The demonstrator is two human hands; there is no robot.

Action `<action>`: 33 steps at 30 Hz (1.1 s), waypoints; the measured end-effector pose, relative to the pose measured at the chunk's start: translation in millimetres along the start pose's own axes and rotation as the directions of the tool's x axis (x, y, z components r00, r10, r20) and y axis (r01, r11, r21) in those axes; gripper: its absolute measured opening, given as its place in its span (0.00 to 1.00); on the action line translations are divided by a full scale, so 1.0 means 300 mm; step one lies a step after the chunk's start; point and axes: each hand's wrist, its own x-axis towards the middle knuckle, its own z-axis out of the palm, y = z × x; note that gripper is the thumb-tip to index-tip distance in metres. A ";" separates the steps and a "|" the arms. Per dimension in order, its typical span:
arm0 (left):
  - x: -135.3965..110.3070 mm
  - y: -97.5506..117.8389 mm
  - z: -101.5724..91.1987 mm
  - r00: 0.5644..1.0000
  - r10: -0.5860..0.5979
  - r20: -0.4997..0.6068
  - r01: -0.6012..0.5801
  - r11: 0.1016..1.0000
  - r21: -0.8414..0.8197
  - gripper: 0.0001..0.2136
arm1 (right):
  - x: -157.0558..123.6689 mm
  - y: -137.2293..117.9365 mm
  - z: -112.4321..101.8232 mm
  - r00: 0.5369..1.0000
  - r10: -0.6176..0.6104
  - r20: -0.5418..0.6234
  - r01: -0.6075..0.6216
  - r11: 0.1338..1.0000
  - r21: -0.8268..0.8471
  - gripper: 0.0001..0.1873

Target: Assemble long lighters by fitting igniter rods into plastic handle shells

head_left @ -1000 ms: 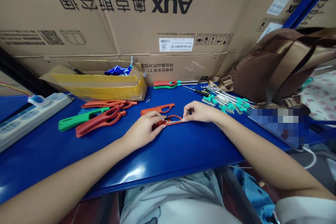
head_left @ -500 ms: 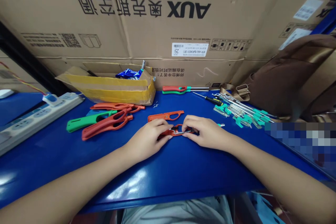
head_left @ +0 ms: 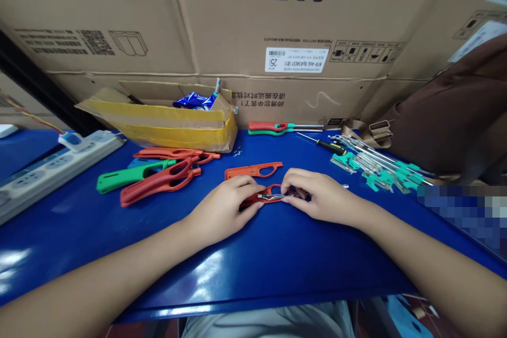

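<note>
My left hand (head_left: 222,203) grips the handle end of an orange-red lighter casing half (head_left: 273,188) low over the blue table. The fingers of my right hand (head_left: 319,193) are closed at its other end, pinching a thin metal lighter part (head_left: 272,196) that lies along the casing. A small shiny tip (head_left: 346,186) shows beyond my right hand; what lies between is hidden by the fingers. Just behind the hands rests another orange casing half (head_left: 237,172) with a trigger opening.
Several red and green lighter casings (head_left: 152,187) lie at left beside a power strip (head_left: 47,169). Behind them stands a taped cardboard box (head_left: 178,129). An assembled lighter (head_left: 267,127), a screwdriver (head_left: 330,147) and metal rods with teal ends (head_left: 378,163) lie towards the back right, near a brown bag (head_left: 443,100).
The view has shifted slightly downward. The metal part now lies straighter along the casing near my left fingertips, where a bent wire and dark piece showed before. Both hands keep their holds.
</note>
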 end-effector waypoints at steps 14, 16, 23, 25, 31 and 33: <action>0.006 0.003 -0.013 0.997 -0.073 -0.031 0.073 0.997 0.008 0.06 | -0.005 -0.007 -0.018 0.990 -0.106 0.098 0.107 0.994 -0.006 0.02; 0.007 0.002 -0.015 0.996 -0.081 -0.041 0.081 0.997 -0.003 0.04 | -0.008 -0.007 -0.020 0.988 -0.113 0.110 0.115 0.993 -0.011 0.02; 0.008 -0.003 -0.019 0.994 -0.100 -0.043 0.100 0.995 -0.016 0.04 | -0.017 -0.022 -0.036 0.977 -0.149 0.152 0.153 0.988 -0.015 0.06; 0.008 -0.005 -0.019 0.994 -0.096 -0.045 0.095 0.995 -0.029 0.04 | -0.018 -0.030 -0.042 0.974 -0.166 0.156 0.168 0.986 0.003 0.10; 0.007 -0.002 -0.015 0.994 -0.109 -0.017 0.107 0.991 -0.079 0.05 | -0.010 -0.028 -0.025 0.979 -0.194 0.064 0.186 0.976 0.111 0.10; 0.006 0.001 -0.013 0.994 -0.111 -0.016 0.110 0.990 -0.089 0.05 | -0.002 -0.017 -0.008 0.985 -0.171 -0.021 0.172 0.977 0.129 0.10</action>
